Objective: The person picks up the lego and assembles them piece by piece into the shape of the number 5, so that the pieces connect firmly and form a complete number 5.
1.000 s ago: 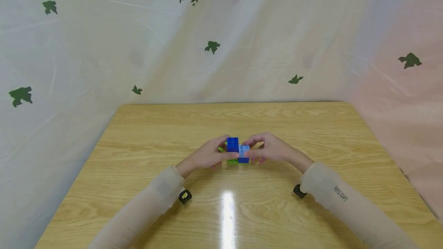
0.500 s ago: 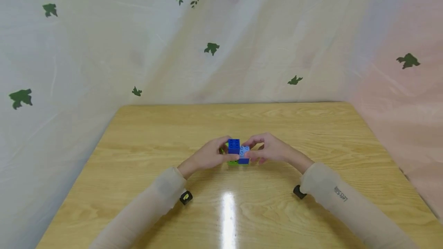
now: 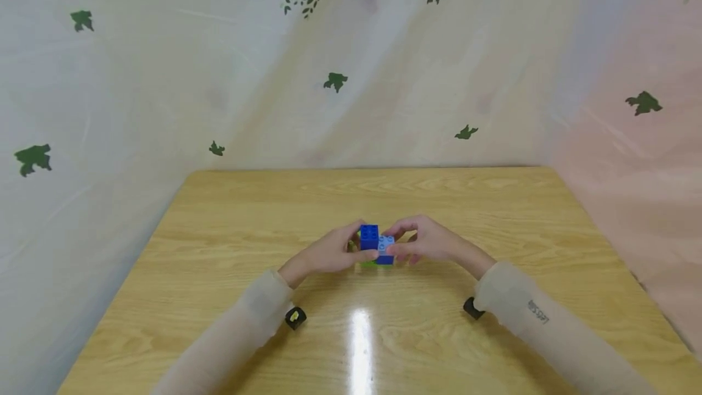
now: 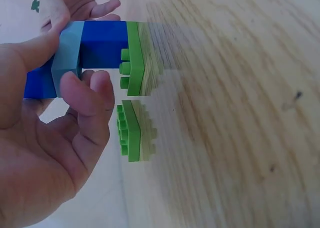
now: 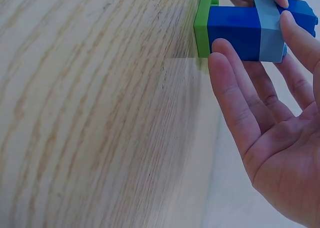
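Note:
A dark blue brick (image 3: 369, 234) tops a small stack, on the left end of a light blue brick (image 5: 271, 42). Under these sits a second dark blue brick (image 5: 234, 32) on a thin green studded plate (image 5: 202, 25), which is close against the tabletop. With thumb and fingers, my left hand (image 3: 331, 252) grips the top dark blue brick from the left. My right hand (image 3: 433, 240) pinches the light blue brick from the right, its thumb on the near side and its other fingers loosely bent.
Beside the stack another green plate (image 4: 133, 133) lies on the table, seen past my left fingers in the left wrist view. The wooden table (image 3: 351, 194) ends at a pale curtain (image 3: 274, 78) with green leaf prints behind it.
The head view has tilted, so everything appears slightly lower. Both hands keep their grip on the stack, and the bricks hold the same arrangement.

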Available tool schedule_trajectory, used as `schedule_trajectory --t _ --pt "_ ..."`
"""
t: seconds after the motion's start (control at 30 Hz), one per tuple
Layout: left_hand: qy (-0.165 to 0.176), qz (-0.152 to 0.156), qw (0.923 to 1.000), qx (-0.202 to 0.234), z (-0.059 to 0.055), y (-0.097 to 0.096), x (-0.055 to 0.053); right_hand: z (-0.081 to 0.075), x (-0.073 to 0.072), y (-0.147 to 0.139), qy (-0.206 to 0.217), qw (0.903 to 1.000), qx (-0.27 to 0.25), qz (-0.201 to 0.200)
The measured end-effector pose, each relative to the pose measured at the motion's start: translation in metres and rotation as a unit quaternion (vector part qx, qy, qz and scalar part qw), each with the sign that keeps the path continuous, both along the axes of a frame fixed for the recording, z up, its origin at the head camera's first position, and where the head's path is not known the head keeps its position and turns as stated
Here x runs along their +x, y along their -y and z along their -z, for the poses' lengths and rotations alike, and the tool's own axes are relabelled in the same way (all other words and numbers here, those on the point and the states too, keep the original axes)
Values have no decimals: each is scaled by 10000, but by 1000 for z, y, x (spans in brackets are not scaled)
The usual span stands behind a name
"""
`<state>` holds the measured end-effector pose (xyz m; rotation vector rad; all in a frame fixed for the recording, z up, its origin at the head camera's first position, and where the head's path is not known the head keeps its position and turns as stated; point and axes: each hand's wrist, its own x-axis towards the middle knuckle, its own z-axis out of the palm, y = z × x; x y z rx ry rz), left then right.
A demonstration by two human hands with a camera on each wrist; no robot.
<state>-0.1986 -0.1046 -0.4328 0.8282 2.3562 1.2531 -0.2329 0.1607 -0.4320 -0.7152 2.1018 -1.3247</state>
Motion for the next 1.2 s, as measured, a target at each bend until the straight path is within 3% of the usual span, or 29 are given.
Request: schedule_trajectory --t 0.2,0.77,1.03,1.2 --pt "439 -294 9986 106 3 7 2 -1 1 5 -95 9999 36 -69" --pt "-233 -296 9993 -28 0 -1 3 -5 2 1 -71 10000 12 -61" --pt "9 -318 9994 -102 1 -2 3 -4 3 -2 -34 10000 -2 -21" --pt "-102 -430 9989 -186 1 9 0 -3 3 -2 35 10000 -20 45"
